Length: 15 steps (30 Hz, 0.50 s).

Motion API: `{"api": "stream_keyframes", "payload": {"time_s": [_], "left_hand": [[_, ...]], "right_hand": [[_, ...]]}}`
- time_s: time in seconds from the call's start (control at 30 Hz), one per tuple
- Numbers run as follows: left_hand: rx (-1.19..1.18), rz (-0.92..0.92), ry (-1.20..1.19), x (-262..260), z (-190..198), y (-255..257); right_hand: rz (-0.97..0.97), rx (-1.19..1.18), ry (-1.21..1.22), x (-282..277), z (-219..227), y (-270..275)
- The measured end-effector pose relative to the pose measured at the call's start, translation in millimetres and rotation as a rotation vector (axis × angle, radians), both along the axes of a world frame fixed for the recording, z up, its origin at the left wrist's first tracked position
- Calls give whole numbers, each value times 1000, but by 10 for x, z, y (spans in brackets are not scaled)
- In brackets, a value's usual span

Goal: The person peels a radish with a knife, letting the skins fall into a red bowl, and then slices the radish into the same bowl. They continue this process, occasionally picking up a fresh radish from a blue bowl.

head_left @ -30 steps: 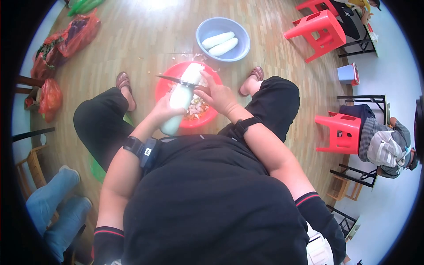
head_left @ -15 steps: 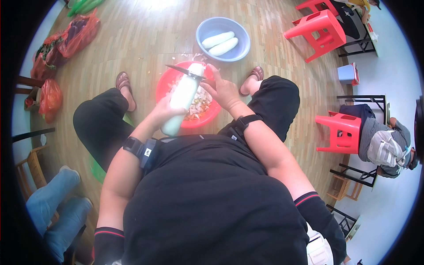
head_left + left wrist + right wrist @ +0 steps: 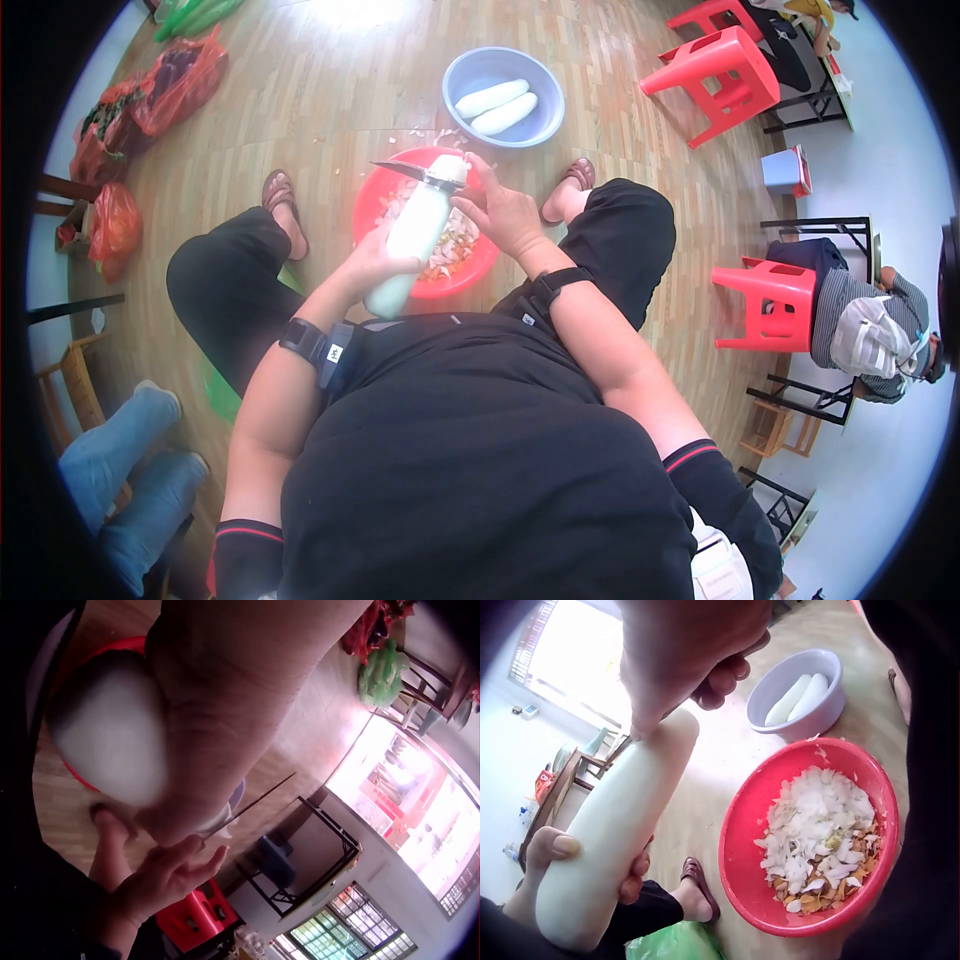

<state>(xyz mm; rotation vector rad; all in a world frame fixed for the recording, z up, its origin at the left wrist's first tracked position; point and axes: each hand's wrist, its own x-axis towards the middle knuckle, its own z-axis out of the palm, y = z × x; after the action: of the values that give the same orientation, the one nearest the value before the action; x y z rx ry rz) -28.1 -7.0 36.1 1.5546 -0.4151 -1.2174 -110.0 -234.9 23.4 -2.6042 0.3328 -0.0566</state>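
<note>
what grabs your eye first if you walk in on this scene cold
The long white radish stands out first, held slantwise in the left hand over the red basin of white and orange peelings between the seated person's feet. Next is the knife in the right hand, its blade laid across the radish's far end. Beyond the red basin, a blue basin on the wooden floor holds two more peeled radishes.

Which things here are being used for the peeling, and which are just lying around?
In use:
- long white peeled radish, held by left hand
- dark-bladed knife, in right hand
- round red plastic basin of peelings

Lying about:
- blue plastic bowl with two white radishes
- red plastic stools
- red plastic bags
</note>
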Motion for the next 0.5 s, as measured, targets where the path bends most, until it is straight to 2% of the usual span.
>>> {"api": "stream_keyframes", "payload": {"time_s": [0.1, 0.17, 0.27, 0.5], "left_hand": [[-26, 1, 8, -8, -57, 7], [-27, -7, -38, -18, -49, 12], [-46, -17, -81, 8, -75, 14], [-23, 14, -36, 10, -52, 17]], "right_hand": [[-89, -35, 48, 23, -48, -148], [-245, -46, 90, 6, -45, -277], [-216, -15, 3, -12, -144, -213], [-273, 227, 102, 15, -85, -112]]}}
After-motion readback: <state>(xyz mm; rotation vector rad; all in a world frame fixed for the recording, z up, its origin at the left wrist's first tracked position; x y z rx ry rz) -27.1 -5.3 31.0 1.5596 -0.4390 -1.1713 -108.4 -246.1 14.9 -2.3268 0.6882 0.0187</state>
